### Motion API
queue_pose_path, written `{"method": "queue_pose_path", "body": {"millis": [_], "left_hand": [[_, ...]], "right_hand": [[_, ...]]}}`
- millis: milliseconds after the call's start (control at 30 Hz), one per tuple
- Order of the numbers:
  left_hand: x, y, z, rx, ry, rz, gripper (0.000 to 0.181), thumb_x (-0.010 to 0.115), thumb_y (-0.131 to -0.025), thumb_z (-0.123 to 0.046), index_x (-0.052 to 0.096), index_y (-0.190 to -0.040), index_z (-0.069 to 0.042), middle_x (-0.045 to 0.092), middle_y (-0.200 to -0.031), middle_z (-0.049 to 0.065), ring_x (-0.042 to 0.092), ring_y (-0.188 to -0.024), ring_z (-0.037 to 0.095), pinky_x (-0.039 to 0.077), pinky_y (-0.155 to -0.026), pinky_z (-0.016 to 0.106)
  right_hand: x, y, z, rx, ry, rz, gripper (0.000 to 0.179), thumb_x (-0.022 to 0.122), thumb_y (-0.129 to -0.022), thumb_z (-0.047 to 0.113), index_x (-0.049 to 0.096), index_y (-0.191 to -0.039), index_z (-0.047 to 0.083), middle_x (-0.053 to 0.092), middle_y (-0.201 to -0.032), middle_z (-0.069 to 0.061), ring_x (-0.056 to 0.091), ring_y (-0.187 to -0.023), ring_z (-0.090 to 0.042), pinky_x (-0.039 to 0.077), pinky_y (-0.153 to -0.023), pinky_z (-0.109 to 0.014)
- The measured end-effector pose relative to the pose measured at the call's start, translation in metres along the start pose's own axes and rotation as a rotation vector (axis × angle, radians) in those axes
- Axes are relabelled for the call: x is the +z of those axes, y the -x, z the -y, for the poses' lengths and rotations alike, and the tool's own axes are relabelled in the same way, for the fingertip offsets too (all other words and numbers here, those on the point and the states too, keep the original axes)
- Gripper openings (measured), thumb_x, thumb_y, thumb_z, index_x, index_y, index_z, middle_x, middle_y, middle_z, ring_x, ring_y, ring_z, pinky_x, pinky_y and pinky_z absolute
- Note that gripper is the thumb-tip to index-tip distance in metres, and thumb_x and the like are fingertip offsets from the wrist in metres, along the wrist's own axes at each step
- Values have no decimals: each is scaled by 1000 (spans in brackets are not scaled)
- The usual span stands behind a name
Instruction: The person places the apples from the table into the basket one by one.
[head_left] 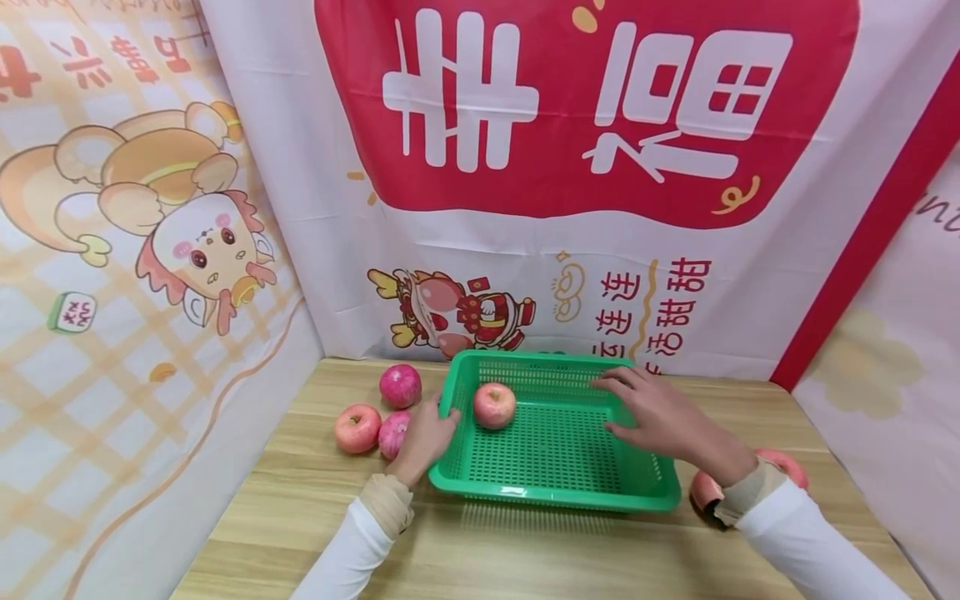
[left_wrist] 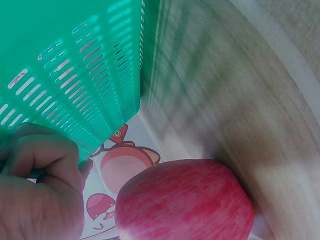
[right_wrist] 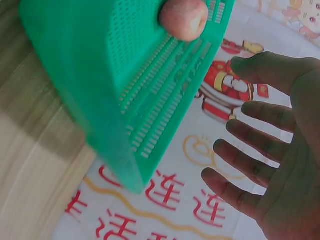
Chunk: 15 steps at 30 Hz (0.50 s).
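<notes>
A green plastic basket with slotted walls stands on the table, tilted slightly in the head view. One pink-red apple lies inside it, towards the left end; the right wrist view also has this apple. My left hand grips the basket's left rim, its fingers curled in the left wrist view. Over the basket's right end hangs my right hand, fingers spread and holding nothing, which the right wrist view confirms. A streaked red round fruit sits close to my left wrist.
Left of the basket lie an apple and two magenta round items, one behind and one partly hidden by my left hand. Reddish fruit shows partly behind my right wrist. A printed cloth hangs behind the table.
</notes>
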<state>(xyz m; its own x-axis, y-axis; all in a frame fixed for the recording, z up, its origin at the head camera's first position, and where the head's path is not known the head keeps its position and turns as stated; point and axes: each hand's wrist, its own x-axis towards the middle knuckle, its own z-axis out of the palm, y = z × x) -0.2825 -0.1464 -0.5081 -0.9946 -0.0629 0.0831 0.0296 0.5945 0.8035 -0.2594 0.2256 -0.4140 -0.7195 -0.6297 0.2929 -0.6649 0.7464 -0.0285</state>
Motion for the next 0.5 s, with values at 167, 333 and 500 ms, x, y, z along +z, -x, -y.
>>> {"method": "queue_pose_path", "body": {"millis": [167, 333, 500], "left_hand": [[0, -1, 2, -28, 2, 1, 45, 63, -104, -17, 57, -143, 5, 69, -131, 25, 70, -114, 34, 61, -96, 55], [0, -3, 3, -55, 8, 13, 43, 62, -105, -19, 58, -140, 5, 69, -128, 23, 69, -111, 31, 61, -97, 54], [0, -2, 2, -79, 25, 31, 38, 62, -105, -21, 59, -135, 4, 70, -122, 21, 69, -108, 29, 62, -93, 52]], "right_hand": [[-6, 13, -9, 77, -13, 13, 63, 87, -88, 29, 64, -143, 9, 64, -143, -16, 59, -134, -42, 47, -113, -67], [-7, 29, -22, 131, -12, 7, 62, 86, -88, 29, 64, -142, 8, 63, -142, -19, 59, -132, -43, 52, -107, -66], [-4, 47, -37, 205, -30, 5, 67, 87, -87, 28, 61, -146, 9, 60, -146, -21, 57, -133, -44, 54, -102, -67]]}}
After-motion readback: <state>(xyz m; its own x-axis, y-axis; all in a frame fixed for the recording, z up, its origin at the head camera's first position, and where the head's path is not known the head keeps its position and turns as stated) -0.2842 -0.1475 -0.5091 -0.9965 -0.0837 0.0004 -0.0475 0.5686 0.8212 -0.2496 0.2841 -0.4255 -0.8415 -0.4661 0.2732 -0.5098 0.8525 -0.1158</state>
